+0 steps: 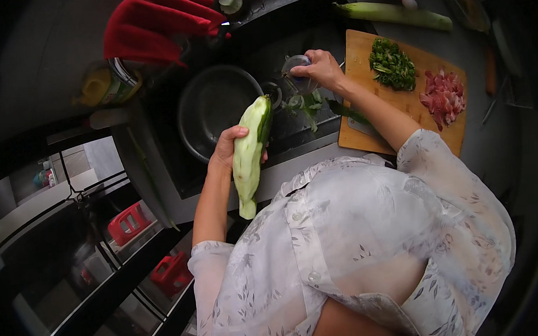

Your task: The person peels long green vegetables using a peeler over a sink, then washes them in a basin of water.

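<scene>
My left hand (227, 147) is closed around a long pale-green vegetable (249, 155), mostly peeled, with a dark green strip of skin on its right side. Over the dark sink my right hand (321, 70) grips a small round, clear or mesh-like item (297, 69); what it is exactly I cannot tell. Green peelings (309, 104) lie below that hand in the sink. A large dark metal bowl (216, 106) stands in the sink beyond the vegetable. Under my right forearm, a knife blade (361, 126) partly shows at the edge of the wooden cutting board (359, 65).
Chopped greens (392, 63) and sliced raw meat (443, 96) lie on the board. Behind it is a long green vegetable (398, 16). A red cloth (158, 27) hangs over the faucet (122, 71), near a yellow bottle (97, 87). A counter edge runs before my body.
</scene>
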`<state>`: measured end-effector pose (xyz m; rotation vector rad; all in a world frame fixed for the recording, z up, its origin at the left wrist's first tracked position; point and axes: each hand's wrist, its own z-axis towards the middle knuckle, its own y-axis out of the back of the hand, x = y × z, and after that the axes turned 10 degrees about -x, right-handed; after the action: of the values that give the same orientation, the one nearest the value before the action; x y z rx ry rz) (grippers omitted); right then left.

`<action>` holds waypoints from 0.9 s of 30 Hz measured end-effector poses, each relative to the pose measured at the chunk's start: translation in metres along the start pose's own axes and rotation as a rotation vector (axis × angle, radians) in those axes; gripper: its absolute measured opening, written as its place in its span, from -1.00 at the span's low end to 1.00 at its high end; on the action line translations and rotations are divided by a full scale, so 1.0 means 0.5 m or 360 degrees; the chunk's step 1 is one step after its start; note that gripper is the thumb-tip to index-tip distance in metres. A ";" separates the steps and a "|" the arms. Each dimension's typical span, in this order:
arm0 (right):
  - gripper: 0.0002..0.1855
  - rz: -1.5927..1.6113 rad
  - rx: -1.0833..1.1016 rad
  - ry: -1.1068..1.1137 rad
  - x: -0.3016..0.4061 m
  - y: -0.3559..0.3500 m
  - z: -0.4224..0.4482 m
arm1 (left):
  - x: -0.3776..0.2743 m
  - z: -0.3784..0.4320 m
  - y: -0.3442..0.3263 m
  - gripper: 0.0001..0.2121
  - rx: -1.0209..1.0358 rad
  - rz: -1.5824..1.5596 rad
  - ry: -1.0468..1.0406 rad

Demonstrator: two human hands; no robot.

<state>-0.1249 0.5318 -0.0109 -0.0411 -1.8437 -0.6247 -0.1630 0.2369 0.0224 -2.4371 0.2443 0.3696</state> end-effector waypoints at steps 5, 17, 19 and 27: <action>-0.62 0.0767 0.0245 -0.0443 -0.020 -0.032 -0.042 | 0.015 0.057 0.017 -0.51 -0.0131 -0.0212 0.0040; -0.55 0.0316 0.0099 0.0527 0.028 -0.102 -0.144 | 0.020 0.072 0.010 -0.51 -0.0186 -0.0039 -0.0011; -0.54 0.0278 0.0165 0.0550 0.028 -0.090 -0.125 | 0.025 0.067 0.010 -0.52 -0.0197 -0.0024 -0.0070; -0.55 -0.0071 -0.0202 0.0413 -0.069 -0.032 0.032 | 0.017 -0.012 -0.054 -0.35 0.0105 0.0090 -0.0237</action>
<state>-0.1315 0.5345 -0.0515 -0.0025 -1.5573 -0.7420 -0.1465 0.2531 0.0400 -2.3284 0.2568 0.5569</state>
